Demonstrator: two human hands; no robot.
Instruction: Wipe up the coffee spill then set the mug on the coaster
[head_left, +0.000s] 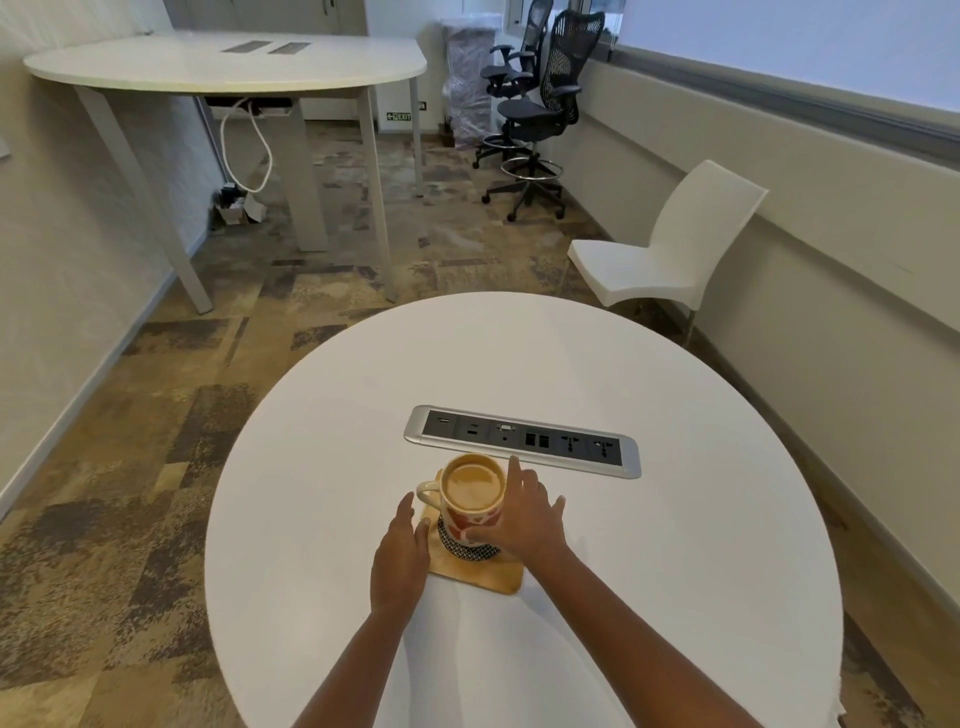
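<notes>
Right grip (524, 519) loosely curled against mug (472, 499), fingers spread, not closed. Left grip (400, 561) flat, open, beside wooden coaster (483, 571). Mug upright on coaster, mid desk (675, 519).

Mug (472, 499) stands on coaster (475, 564), between left hand (399, 558) and right hand (524, 525). Socket panel (522, 440) lies just beyond both hands on table (649, 545).
</notes>
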